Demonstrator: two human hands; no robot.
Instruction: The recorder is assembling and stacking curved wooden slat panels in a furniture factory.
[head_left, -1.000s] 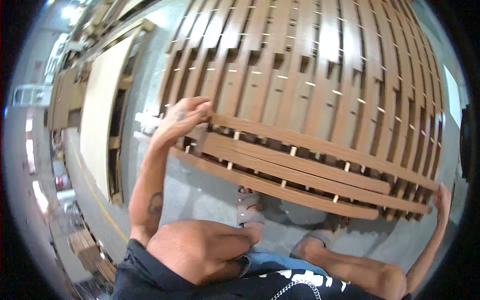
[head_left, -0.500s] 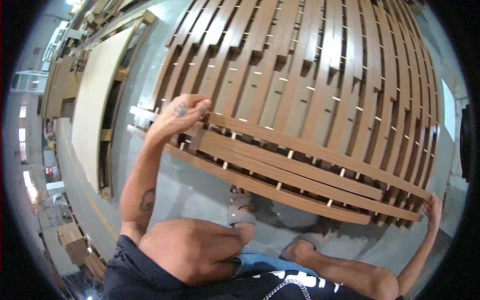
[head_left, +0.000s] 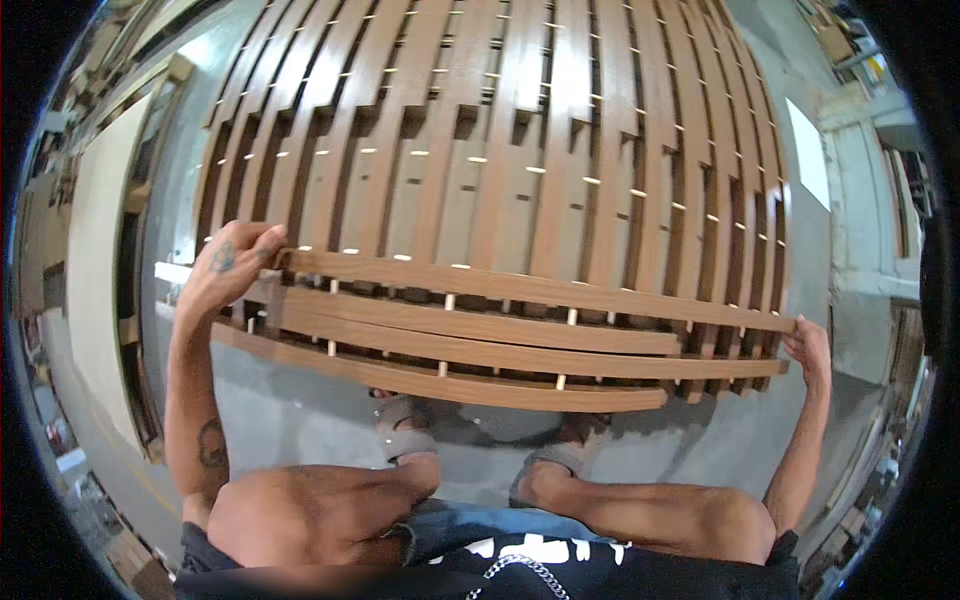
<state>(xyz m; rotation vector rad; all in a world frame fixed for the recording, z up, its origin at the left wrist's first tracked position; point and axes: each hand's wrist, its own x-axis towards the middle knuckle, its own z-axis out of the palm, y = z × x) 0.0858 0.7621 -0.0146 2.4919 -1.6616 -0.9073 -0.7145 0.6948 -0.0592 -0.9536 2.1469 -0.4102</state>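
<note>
A long brown wooden slat (head_left: 540, 289) lies crosswise in front of me, over the near end of a large stack of similar slats. My left hand (head_left: 236, 262) is closed round its left end, thumb on top. At the other end, the fingers of my right hand (head_left: 810, 350) pinch the slat's tip. Just below and nearer me run more crosswise slats (head_left: 480, 352), with small pale wooden pegs (head_left: 449, 301) between them. The lowest slat (head_left: 440, 386) is nearest my feet. How firmly each hand presses is hidden.
Lengthwise slats (head_left: 543, 215), separated by pale strips, stretch away from me. A pale panel (head_left: 95, 240) rests on a wooden frame to the left. A white sheet (head_left: 807, 152) lies on the floor at the right. My sandalled feet (head_left: 408, 428) are close below the stack.
My view has swung to the right and levelled, so the stack sits further left in the picture. Both hands stay at the same slat's ends.
</note>
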